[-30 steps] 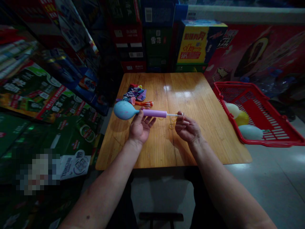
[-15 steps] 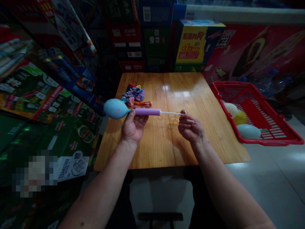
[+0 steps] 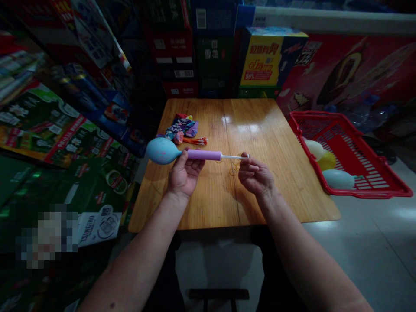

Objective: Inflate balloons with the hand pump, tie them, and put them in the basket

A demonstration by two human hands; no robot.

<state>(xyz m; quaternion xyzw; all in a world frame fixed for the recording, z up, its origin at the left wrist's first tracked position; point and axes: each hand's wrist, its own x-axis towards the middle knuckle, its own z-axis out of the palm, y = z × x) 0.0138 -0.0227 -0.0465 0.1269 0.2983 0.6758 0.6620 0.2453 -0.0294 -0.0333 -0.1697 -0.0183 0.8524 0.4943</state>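
Note:
A partly inflated light blue balloon (image 3: 161, 151) sits on the left end of a purple balloon pump (image 3: 205, 155). My left hand (image 3: 184, 174) is closed round the pump's left end, with the thumb by the balloon's neck. At the other end, my right hand (image 3: 256, 174) grips the end of the white plunger rod (image 3: 232, 157), which is drawn partway out. Both hands hold the pump level above the wooden table (image 3: 208, 203). Under the rod lie several thin yellow rubber bands (image 3: 232, 172), partly hidden by my right hand.
Behind the pump is a pile of limp coloured balloons (image 3: 183, 125). A red basket (image 3: 373, 193) at the right holds several inflated balloons (image 3: 338, 178). Stacked cartons (image 3: 212, 56) stand behind the table, and green beer boxes (image 3: 94, 173) line the left side.
My right hand has moved left, so less of the plunger rod shows. The pump, balloon and left hand have shifted slightly right and down.

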